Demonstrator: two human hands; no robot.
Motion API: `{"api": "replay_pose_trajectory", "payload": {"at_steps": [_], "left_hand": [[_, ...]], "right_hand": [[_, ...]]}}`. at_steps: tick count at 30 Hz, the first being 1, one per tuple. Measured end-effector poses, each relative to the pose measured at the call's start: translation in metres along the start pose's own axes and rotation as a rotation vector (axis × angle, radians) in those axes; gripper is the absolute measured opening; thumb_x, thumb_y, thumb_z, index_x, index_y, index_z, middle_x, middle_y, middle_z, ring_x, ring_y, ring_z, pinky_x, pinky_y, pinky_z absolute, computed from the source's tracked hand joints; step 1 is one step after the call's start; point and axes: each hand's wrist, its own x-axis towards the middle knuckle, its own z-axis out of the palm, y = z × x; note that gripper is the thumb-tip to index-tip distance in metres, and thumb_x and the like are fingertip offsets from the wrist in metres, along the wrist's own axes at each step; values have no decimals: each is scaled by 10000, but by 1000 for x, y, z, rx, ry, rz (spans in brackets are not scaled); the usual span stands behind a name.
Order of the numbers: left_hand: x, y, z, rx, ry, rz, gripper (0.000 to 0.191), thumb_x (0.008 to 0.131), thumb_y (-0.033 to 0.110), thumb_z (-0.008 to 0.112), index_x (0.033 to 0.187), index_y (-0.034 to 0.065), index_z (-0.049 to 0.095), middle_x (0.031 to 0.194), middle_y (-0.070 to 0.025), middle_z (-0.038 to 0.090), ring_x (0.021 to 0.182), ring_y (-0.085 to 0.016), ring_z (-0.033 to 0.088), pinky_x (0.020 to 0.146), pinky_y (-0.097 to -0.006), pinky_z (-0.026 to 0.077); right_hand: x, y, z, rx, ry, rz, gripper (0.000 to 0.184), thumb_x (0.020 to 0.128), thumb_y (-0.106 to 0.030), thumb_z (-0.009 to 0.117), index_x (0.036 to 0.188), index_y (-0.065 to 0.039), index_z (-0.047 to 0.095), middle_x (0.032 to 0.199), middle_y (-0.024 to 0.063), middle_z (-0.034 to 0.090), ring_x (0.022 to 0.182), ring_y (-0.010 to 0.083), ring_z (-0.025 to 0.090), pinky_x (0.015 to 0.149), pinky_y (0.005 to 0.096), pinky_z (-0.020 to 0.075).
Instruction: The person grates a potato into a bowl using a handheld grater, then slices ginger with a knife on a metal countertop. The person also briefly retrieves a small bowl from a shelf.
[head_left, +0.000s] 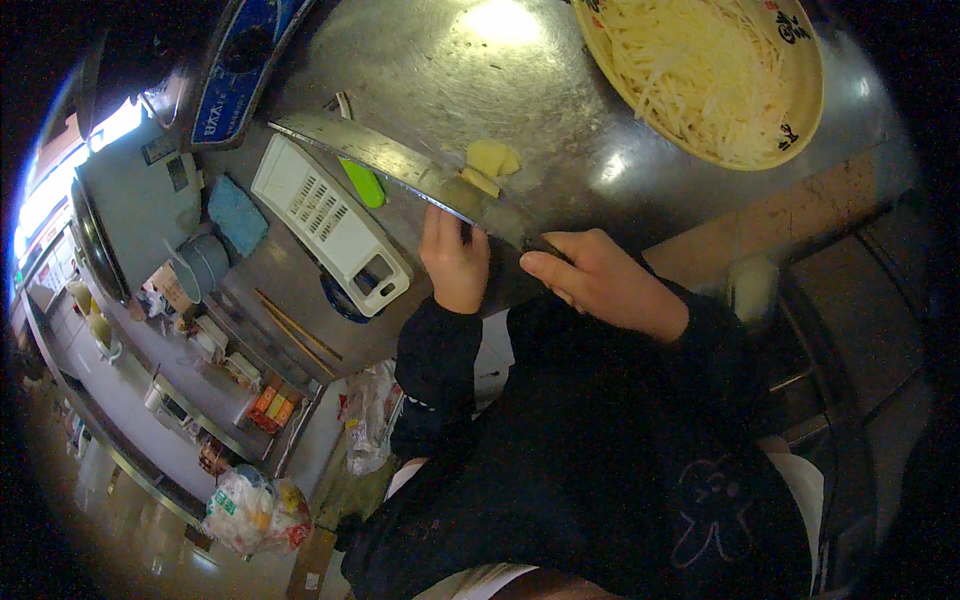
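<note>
My right hand (600, 277) grips the dark handle of a large kitchen knife (375, 157), whose long blade reaches to the upper left across the metal worktop (405, 67). Under the near edge of the blade, my left hand (455, 259) has its fingertips partly hidden, so whether it holds anything is unclear. Just beyond the blade lie pale yellow slices (491, 157), and a thinner piece (480, 182) rests against the blade's far side. A yellow oval plate (808, 82) heaped with pale shredded vegetable (697, 75) stands at the upper right.
Left of my hands lie a white plastic grater (292, 184), a green-handled tool (364, 182), a blue cloth (237, 215) and wooden chopsticks (296, 330). Beyond them is a blue-grey cup (202, 262). A blue box-like object (229, 97) stands at the upper left.
</note>
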Motion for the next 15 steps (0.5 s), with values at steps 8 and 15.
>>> {"api": "replay_pose_trajectory", "payload": {"at_steps": [8,15], "left_hand": [[-1,0,1,-3,14,-7,386,652,-63,623,1027,9,563,973,-179,570,823,-376,582,664,-399,487],[1,0,-1,-2,3,11,386,634,-66,625,1009,-1,559,949,-184,561,811,-375,573,663,-402,478]], "right_hand": [[0,2,2,-25,26,-33,362,931,-281,493,654,-49,463,544,-31,428,483,51,416,443,233,343],[0,1,0,-53,19,21,341,917,-294,511,728,-11,507,608,72,482,550,162,477,497,292,378]]}}
